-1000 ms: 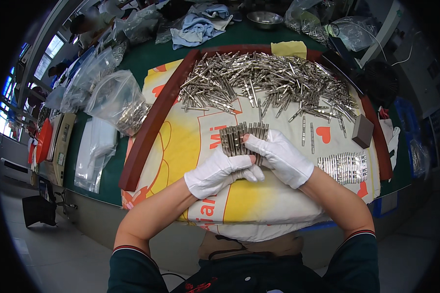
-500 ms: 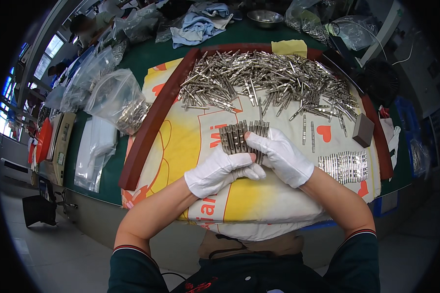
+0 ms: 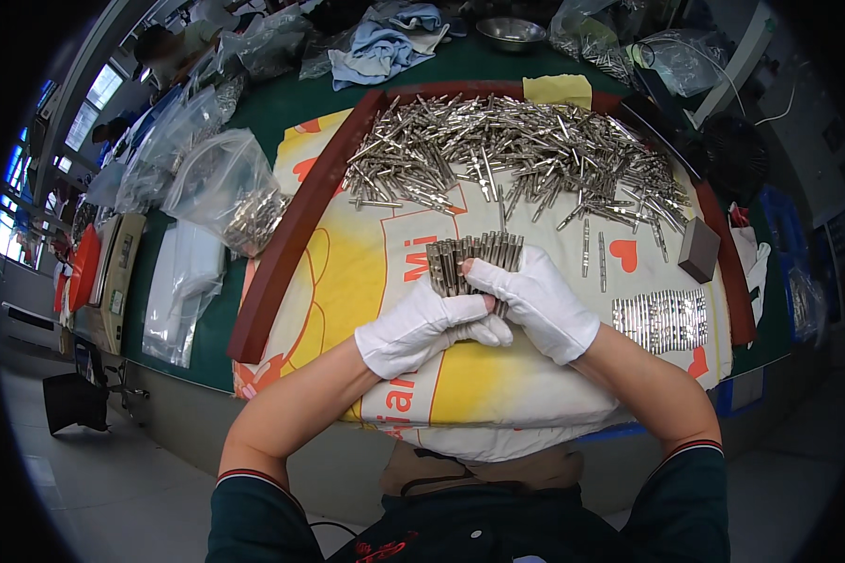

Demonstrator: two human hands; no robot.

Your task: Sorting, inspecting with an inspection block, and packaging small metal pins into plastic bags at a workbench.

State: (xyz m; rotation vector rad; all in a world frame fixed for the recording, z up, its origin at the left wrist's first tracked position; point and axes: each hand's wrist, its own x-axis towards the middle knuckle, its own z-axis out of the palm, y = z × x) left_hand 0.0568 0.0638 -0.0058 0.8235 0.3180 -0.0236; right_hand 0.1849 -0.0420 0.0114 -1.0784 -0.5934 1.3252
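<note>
Both my hands wear white gloves with bare thumb tips showing. Between them, upright and side by side, is a row of slim silver metal rods [image 3: 449, 261] that look like double-ended bits. My left hand [image 3: 430, 324] grips the row from the left and below, its thumb across the front. My right hand [image 3: 543, 300] closes on the right end, thumb pressed on the front of the rods. Fingers behind the row are hidden. Beyond the hands lies a large loose heap of similar rods [image 3: 498, 141]. A neat row of rods [image 3: 659, 321] lies flat to the right.
A reddish-brown wooden frame [image 3: 296, 239] borders the printed cloth [image 3: 347, 272]. At its right side sits a dark brown block [image 3: 699, 251]. Plastic bags [image 3: 221, 192] lie on the green table at left. A metal bowl [image 3: 511, 34] and a blue cloth [image 3: 385, 52] are at the back.
My right thumb has shifted slightly left along the front of the rods. The row in my hands has turned a little, and both hands keep their grip.
</note>
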